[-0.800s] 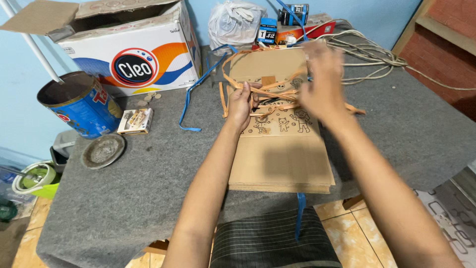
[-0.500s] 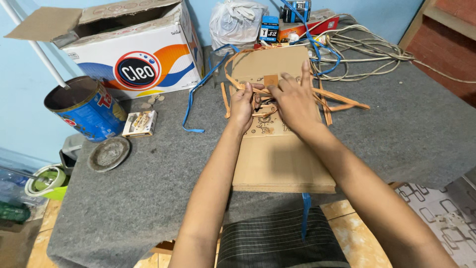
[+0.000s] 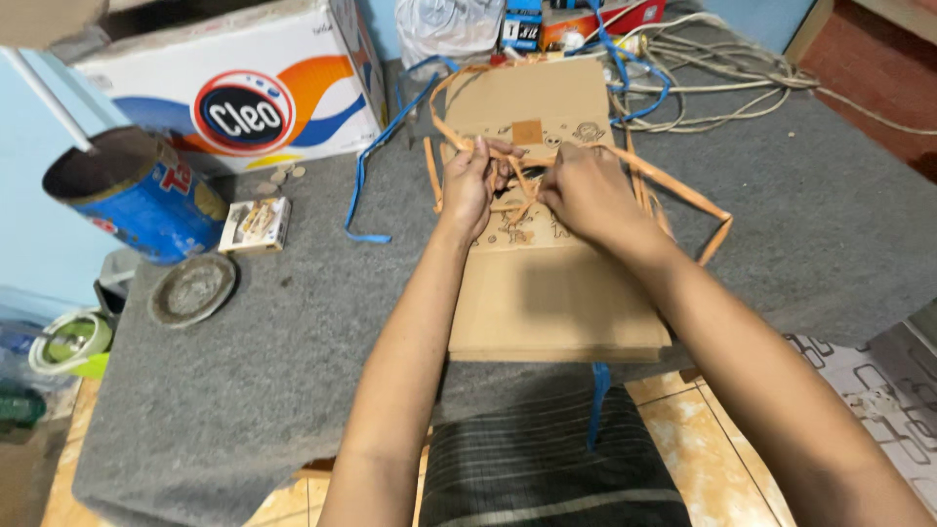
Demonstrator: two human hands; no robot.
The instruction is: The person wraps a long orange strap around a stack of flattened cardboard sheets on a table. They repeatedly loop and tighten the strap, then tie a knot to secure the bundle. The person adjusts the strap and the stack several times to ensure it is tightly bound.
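Grey felt-covered table (image 3: 293, 371): left hand (image 3: 470, 185) and right hand (image 3: 586, 190) pinch orange straps (image 3: 683, 190) over stacked brown paper bags (image 3: 556, 303), apparently mid-knot; tightening needs opposing pulls.

Stack of flat brown paper bags (image 3: 556, 303) lies on grey table, near edge overhanging, printed w/ small cartoon figures. Orange-tan strap handles (image 3: 673, 185) loop out both sides of the grip; ends bunched betw. both hands, atop stack's middle.
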